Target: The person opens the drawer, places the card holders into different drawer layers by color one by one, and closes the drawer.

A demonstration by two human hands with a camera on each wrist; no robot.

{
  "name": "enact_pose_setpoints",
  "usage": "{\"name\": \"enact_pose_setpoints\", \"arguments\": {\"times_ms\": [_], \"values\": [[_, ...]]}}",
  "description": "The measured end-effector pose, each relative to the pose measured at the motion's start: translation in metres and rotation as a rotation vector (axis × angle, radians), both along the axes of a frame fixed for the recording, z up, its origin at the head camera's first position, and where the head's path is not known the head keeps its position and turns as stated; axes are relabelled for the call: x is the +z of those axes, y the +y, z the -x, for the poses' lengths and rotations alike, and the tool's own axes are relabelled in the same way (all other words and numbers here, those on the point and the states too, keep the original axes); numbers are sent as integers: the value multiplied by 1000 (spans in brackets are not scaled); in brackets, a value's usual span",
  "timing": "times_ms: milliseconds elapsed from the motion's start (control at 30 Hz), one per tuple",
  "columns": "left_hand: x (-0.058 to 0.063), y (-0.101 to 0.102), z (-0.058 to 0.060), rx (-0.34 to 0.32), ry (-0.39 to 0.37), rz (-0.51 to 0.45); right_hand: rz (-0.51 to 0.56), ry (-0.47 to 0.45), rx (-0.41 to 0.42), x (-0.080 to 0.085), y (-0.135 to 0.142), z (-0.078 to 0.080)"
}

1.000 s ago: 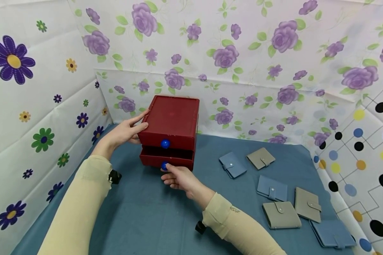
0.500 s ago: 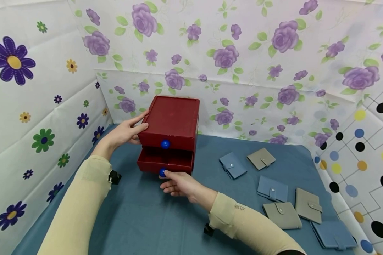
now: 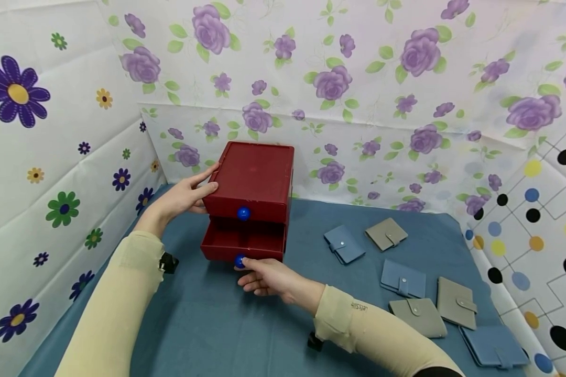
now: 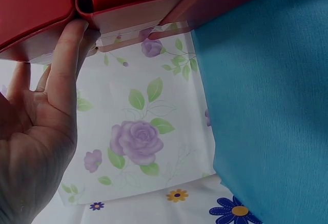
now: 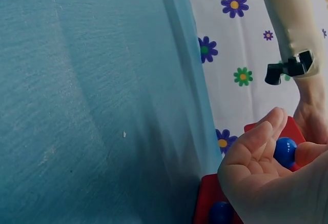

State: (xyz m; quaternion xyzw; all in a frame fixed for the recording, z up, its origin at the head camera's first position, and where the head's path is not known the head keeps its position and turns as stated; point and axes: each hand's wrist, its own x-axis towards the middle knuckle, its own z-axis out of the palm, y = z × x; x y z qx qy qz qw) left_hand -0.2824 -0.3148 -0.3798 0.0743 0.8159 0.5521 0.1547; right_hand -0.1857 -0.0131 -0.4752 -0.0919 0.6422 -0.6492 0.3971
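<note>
A red two-drawer box [image 3: 252, 173] stands on the blue cloth, its lower drawer [image 3: 242, 243] pulled out and nothing visible inside. My left hand [image 3: 184, 196] rests against the box's left side, thumb on the top edge; the left wrist view shows its fingers extended along the wall. Thumb and fingers of my right hand [image 3: 273, 277] pinch the round blue knob [image 3: 239, 261] of that drawer, the other fingers loosely bent below. The upper drawer's blue knob [image 3: 243, 213] sits untouched above. In the right wrist view, my right palm [image 5: 266, 167] partly hides the red fronts.
Several snap-strap wallets lie at the right: a blue wallet [image 3: 344, 244] and a grey-beige wallet [image 3: 386, 234] at the back, others nearer, including a beige wallet [image 3: 418, 317] beside my right sleeve. Flowered cloth walls [image 3: 283, 120] rise behind and at both sides.
My right hand has moved toward me with the blue knob, and the lower drawer has slid farther out, showing more of its inside. My left hand stays on the box.
</note>
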Motion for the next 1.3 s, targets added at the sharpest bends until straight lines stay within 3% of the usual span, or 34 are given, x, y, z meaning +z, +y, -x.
{"name": "enact_pose_setpoints", "arguments": {"times_ms": [800,1300], "values": [[1,2,-1,-2,4,-5,-33,-58,8,4,0,-13],[0,1,-1,3,-3,6,-35,-48,31,7,2,-16]]}}
